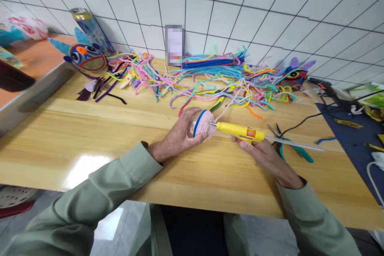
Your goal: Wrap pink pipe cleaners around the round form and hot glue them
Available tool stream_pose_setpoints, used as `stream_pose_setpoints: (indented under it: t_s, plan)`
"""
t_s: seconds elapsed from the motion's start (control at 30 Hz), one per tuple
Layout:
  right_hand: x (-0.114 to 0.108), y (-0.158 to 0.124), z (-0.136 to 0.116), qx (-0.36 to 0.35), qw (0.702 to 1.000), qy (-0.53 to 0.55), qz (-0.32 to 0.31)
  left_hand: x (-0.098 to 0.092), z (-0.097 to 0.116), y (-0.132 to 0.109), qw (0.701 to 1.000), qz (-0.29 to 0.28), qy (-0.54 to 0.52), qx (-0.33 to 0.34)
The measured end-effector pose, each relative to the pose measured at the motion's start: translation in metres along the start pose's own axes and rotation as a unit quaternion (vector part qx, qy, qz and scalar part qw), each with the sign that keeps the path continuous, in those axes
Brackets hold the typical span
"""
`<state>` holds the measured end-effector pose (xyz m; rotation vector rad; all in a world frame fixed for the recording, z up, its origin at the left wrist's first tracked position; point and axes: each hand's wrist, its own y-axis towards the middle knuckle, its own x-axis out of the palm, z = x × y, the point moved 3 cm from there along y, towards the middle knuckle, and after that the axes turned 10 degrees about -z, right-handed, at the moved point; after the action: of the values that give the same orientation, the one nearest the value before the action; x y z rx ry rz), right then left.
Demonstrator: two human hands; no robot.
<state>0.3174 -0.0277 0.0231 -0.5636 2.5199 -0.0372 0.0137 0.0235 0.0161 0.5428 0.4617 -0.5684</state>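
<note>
My left hand (pixel 185 130) is wrapped round a small round piece (pixel 205 124) with clear sides, a blue band and pale pink pipe cleaner coiled over its face. A loose pink pipe cleaner (pixel 223 109) runs up from it. In my right hand (pixel 261 152) is a yellow hot glue gun (pixel 240 130), its metal nozzle touching or very near the pink coil. A clear glue stick (pixel 297 143) sticks out of the gun's back. Teal-handled pliers (pixel 295 150) lie just beyond my right hand, partly under the glue stick.
Tangled colourful pipe cleaners (pixel 150 74) stretch along the tiled wall (pixel 240 16), with a blue bundle (pixel 213 63) and a propped phone (pixel 175 46). Pipe-cleaner faces (pixel 88 58) stand left and right. A can (pixel 91 28) leans at left. A black cord (pixel 300 122) crosses the right side.
</note>
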Motion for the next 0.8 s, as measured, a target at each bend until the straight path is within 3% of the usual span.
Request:
stream_pose_setpoints:
  t_s: [0.8]
  plan:
    - [0.0017,0.0004,-0.0037,-0.014,1.0,-0.023,0.004,0.0002,-0.0001,-0.0005,1.0,0.005,0.003,0.016]
